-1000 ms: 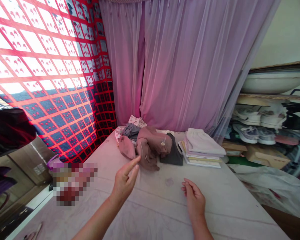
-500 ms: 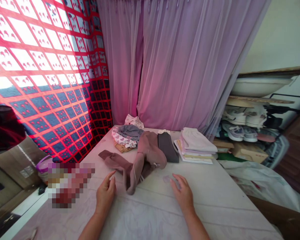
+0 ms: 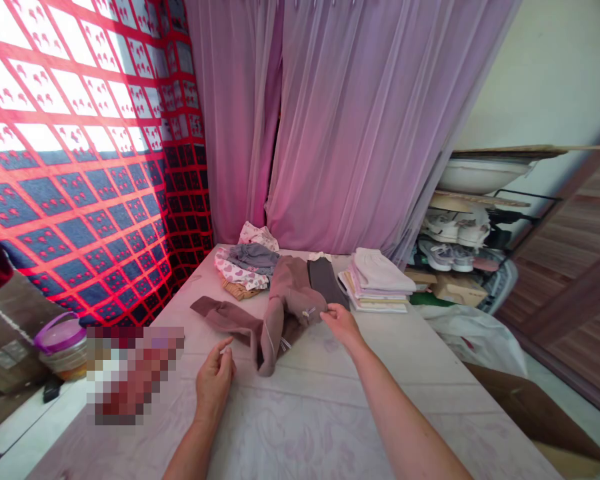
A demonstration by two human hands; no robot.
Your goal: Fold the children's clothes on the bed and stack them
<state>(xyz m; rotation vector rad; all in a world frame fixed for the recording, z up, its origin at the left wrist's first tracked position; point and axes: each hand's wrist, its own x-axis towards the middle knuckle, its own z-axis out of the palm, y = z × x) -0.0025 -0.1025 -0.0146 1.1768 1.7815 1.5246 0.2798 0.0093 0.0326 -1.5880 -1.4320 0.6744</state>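
Observation:
A crumpled mauve-brown garment point(image 3: 287, 313) lies in the middle of the pale quilted bedcover point(image 3: 300, 427), with one long sleeve or leg stretched left. My right hand point(image 3: 343, 325) rests its fingertips on the garment's right edge, near a small pale tag. My left hand point(image 3: 214, 380) sits just left of the garment's lower end, fingers curled together and apparently holding nothing. Behind lie a dark grey folded piece point(image 3: 325, 280), a grey-blue garment point(image 3: 247, 257) and a white heart-print cloth point(image 3: 237, 270). A folded stack of pale clothes point(image 3: 377, 287) stands to the right.
A pixelated patch point(image 3: 135, 373) covers part of the bed's left side. Pink sheer curtains point(image 3: 350, 133) and a red-and-navy patterned cloth point(image 3: 80, 167) hang behind. A shoe rack point(image 3: 455, 240) and a white plastic sack point(image 3: 473, 343) stand right; a lidded plastic tub point(image 3: 63, 347) sits left.
My right hand has moved forward from the bedcover onto the garment's right edge. The view has tilted slightly. My left hand and the garment have barely shifted.

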